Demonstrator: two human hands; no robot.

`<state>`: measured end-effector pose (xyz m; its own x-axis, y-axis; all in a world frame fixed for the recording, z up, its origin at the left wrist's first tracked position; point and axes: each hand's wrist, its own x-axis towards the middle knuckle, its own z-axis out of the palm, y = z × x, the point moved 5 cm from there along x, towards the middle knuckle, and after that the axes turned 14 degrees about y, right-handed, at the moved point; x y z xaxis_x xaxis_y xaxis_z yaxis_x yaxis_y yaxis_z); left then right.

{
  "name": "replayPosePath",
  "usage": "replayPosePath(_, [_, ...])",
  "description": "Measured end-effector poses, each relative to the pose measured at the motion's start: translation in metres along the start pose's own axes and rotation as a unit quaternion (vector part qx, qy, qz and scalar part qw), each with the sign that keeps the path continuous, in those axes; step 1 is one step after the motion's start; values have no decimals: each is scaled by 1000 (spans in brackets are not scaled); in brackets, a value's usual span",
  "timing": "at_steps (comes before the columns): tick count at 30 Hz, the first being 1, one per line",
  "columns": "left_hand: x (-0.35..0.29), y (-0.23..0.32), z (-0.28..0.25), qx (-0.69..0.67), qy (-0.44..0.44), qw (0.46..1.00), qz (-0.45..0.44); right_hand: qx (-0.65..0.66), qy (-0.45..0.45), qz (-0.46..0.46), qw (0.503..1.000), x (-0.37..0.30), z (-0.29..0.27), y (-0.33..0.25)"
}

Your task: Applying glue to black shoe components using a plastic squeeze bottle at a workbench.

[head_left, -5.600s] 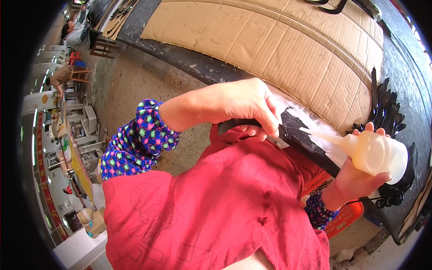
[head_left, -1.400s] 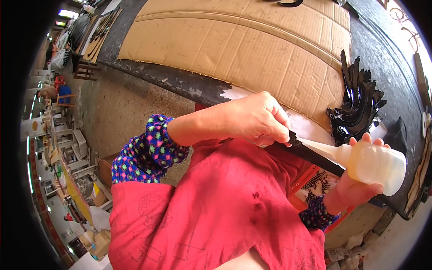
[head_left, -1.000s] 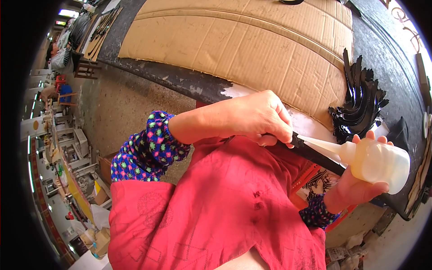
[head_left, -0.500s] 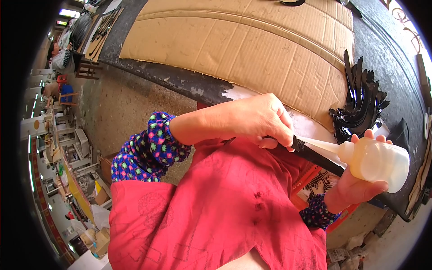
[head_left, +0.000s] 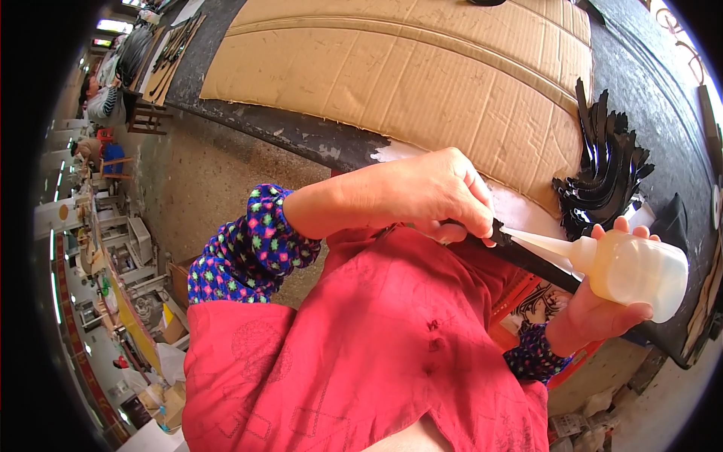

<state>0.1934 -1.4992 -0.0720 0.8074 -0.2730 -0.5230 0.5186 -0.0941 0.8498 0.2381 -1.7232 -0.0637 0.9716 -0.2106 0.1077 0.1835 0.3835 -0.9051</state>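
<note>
Cardboard (head_left: 414,83) covers the dark table (head_left: 305,143) — left hand (head_left: 448,196) pinching a black piece (head_left: 498,232), right hand (head_left: 591,310) curled round a spouted bottle (head_left: 640,273).

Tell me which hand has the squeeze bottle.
The right hand, gripping the translucent squeeze bottle; the left hand instead pinches a small black piece at the tip of the nozzle.
</note>
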Motion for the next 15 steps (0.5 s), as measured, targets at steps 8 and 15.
replayPosePath(8, [2,-3,0,-28,4,999,-45,-44,49,10,998,-1,1,-1])
replayPosePath(15, [6,-5,1,-28,5,997,-70,-46,56,15,997,0,-2,0])
